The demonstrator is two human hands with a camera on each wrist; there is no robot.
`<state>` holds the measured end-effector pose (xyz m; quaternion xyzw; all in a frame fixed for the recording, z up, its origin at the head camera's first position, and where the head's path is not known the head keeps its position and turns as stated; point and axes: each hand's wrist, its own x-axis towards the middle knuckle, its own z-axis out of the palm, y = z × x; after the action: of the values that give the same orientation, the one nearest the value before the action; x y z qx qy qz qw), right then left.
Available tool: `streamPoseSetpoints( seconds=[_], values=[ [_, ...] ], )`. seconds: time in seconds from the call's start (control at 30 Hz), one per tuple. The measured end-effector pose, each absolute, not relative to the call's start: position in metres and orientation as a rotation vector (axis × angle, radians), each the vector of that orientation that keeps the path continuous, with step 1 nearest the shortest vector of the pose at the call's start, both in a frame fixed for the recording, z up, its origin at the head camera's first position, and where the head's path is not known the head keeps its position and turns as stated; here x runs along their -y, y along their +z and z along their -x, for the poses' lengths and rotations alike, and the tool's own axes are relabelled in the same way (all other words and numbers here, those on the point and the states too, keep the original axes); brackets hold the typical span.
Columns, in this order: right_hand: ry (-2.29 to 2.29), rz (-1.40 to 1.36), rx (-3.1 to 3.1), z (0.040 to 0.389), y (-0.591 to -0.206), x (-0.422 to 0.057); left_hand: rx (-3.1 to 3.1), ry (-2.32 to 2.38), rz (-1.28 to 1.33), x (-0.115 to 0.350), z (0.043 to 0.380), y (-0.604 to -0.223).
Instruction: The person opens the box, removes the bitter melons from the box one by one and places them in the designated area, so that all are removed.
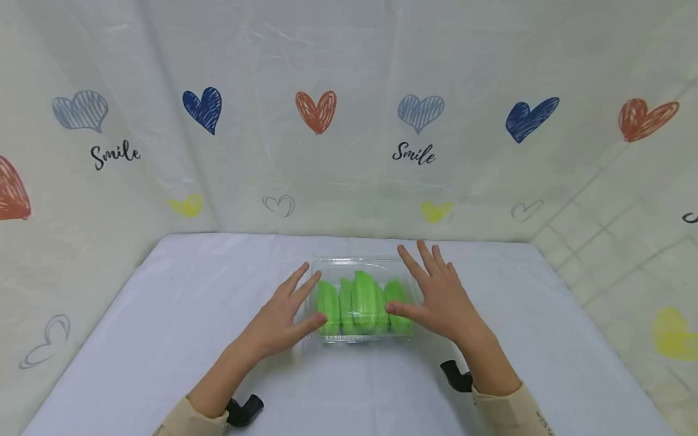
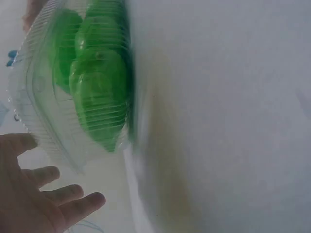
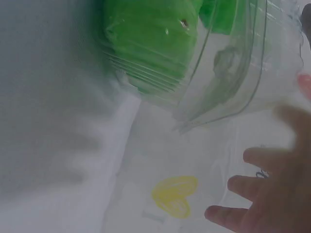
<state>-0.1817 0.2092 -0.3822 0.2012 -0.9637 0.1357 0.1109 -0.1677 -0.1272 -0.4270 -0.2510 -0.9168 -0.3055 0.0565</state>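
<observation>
A clear plastic clamshell box (image 1: 362, 339) stands on the table with its lid over several long, bright green pieces (image 1: 364, 303), banana-like in shape. At its left side my left hand (image 1: 280, 321) is held with fingers spread and thumb over the near left part. Opposite, my right hand (image 1: 438, 300) has its fingers spread too, its thumb across the right part of the box in the head view. Both wrist views show the fingers straight beside the box's clear wall (image 2: 43, 121), holding nothing. Whether a fingertip touches the plastic, I cannot tell.
White cloth covers the table (image 1: 218, 290). Behind it hangs a pale curtain (image 1: 360, 181) printed with hearts and the word Smile. A black angled piece (image 1: 245, 412) sits at the left wrist, and another black piece (image 1: 457, 376) at the right wrist.
</observation>
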Motion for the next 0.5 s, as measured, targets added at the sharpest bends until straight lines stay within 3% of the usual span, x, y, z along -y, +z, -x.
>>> streamPoseSetpoints(
  seconds=[0.5],
  values=[
    [0.541,-0.868,2.901,0.182,-0.384,-0.191,2.808,-1.046,0.791,0.118,0.187,-0.433]
  ],
)
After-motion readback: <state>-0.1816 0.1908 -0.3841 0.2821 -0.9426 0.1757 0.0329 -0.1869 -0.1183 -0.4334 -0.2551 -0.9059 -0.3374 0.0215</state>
